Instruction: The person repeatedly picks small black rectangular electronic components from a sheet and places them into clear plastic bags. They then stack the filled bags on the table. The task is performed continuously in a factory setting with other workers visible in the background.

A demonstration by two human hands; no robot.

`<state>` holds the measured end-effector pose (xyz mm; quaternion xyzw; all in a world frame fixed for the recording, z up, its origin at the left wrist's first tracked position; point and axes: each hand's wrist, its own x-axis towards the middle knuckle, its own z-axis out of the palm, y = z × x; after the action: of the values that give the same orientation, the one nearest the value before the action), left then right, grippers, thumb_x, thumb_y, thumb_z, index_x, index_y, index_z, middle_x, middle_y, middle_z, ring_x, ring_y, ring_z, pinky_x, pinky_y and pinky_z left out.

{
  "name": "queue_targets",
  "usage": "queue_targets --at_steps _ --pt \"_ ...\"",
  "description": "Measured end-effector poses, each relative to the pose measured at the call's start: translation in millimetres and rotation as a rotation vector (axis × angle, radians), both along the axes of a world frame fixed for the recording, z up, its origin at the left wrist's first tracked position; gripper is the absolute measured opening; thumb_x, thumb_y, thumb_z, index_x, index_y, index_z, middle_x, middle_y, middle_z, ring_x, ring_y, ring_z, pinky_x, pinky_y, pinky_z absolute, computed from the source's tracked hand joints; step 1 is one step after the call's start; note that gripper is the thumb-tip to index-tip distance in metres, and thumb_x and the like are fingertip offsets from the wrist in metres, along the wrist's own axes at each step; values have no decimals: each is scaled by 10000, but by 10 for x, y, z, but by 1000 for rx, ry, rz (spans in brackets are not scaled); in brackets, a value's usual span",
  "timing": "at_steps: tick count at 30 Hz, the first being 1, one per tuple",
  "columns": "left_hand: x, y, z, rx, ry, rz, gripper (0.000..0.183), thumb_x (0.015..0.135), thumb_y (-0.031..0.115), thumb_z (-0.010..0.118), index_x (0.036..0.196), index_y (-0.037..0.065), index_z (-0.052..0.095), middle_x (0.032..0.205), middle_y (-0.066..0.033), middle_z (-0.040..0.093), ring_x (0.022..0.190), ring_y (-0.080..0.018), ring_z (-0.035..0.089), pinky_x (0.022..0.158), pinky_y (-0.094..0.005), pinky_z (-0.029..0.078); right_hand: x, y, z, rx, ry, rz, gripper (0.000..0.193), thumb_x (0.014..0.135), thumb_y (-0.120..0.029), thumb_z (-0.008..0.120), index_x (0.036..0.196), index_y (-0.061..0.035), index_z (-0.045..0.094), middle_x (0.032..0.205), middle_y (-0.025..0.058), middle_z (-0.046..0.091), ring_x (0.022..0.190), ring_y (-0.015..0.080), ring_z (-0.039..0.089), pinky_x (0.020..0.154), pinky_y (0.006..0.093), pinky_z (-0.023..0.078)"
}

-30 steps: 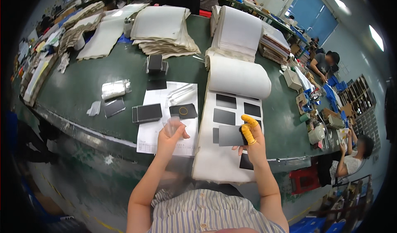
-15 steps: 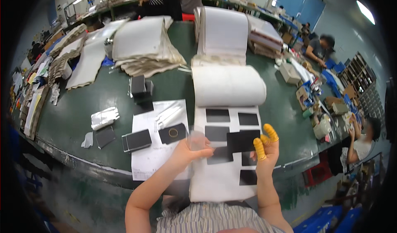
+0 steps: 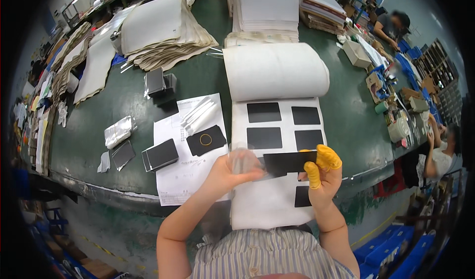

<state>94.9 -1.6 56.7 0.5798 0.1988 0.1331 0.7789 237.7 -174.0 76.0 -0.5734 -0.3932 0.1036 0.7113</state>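
My right hand (image 3: 324,184), with yellow finger cots on several fingers, pinches a thin black card (image 3: 288,160) tilted above the white paper (image 3: 262,212). My left hand (image 3: 225,176) is closed at the card's left side, around a see-through, film-like piece (image 3: 241,156) that is blurred. Its thumb reaches a greyish edge under the black card; whether it touches cannot be made out. Black rectangles lie in two columns on the paper, among them an upper left one (image 3: 263,112) and a lower right one (image 3: 304,196). My hands and the held card partly cover others.
Left of the paper, a printed sheet (image 3: 173,187) carries a black card stack (image 3: 162,155), a dark piece with a yellow ring (image 3: 213,141) and clear strips (image 3: 200,115). A rolled-back paper (image 3: 274,73) and paper stacks (image 3: 153,29) stand beyond. People work at the right.
The black card has tilted to a flatter-looking angle and moved slightly left and up. My left hand has come closer to it. The whole view has shifted with my head.
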Motion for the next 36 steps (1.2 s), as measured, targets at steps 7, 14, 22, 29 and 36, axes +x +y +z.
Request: queue_targets --at_steps 7,14,22,29,36 --pt "-39 51 -79 15 30 -41 267 751 38 741 968 24 587 839 -52 656 775 -124 623 741 -268 497 50 68 70 -272 -141 -4 351 841 -53 680 1172 10 578 906 111 670 665 123 638 606 231 503" --pt "15 -67 3 -96 67 1 287 706 36 771 935 28 598 933 -34 618 865 -110 586 784 -262 463 -16 134 71 -474 -433 136 414 829 -94 686 1221 -47 561 947 126 677 741 212 667 705 294 513" --pt "-38 31 -49 -104 5 105 293 748 73 758 991 34 600 949 -35 625 919 -117 579 840 -261 437 -23 135 -3 -418 -207 131 345 823 -163 711 1106 -5 592 862 120 672 711 172 651 635 276 505" --pt "-59 110 -103 -161 -85 260 314 746 76 754 1011 47 588 914 -19 622 874 -102 573 805 -252 427 214 131 149 -614 -425 118 383 781 -238 716 1098 -40 635 850 89 642 744 257 561 698 310 483" --pt "-75 219 9 -307 -231 477 228 808 56 675 999 83 553 916 5 562 852 -95 555 759 -237 434 231 105 143 -692 -727 260 580 686 -242 776 1197 -58 572 1135 97 569 1006 279 498 898 345 436"
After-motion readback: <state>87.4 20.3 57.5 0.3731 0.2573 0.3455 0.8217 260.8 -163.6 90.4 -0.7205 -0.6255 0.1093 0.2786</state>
